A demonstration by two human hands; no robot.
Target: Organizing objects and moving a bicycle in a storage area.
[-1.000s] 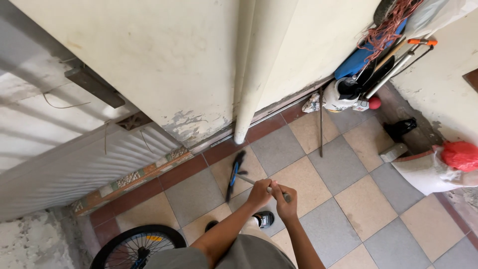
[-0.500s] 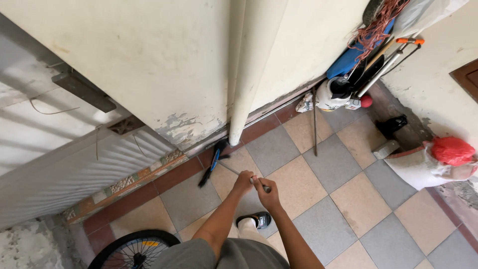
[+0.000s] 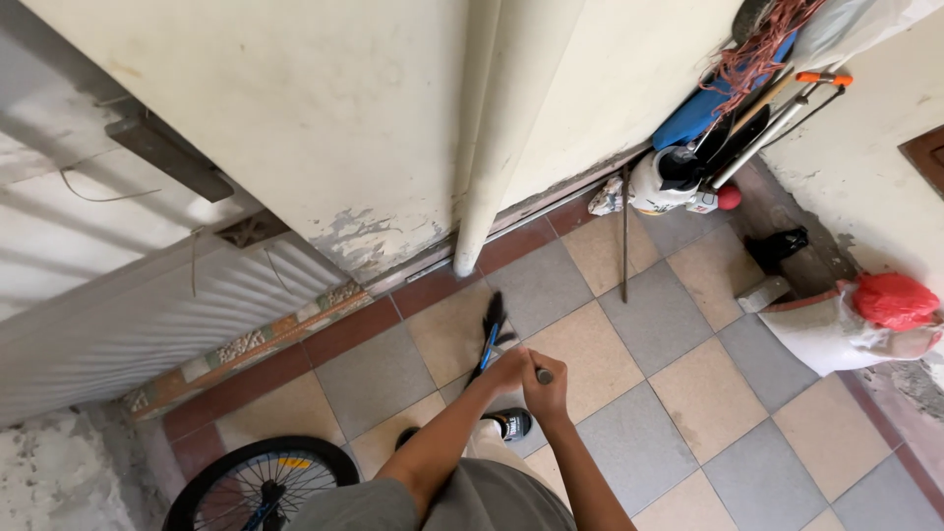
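At lower centre of the frame, both hands, left hand (image 3: 508,371) and right hand (image 3: 544,385), close around a blue-and-black tool (image 3: 489,339), seemingly adjusting it; steady fingertip grip needed next.

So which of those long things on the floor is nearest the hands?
The black-and-blue tool lying just beyond both hands, not the thin rod farther right by the wall.

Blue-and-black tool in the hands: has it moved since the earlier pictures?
Yes. The blue-and-black tool swung right: half a second ago it lay left of the white pipe's lower end, now just right of it.
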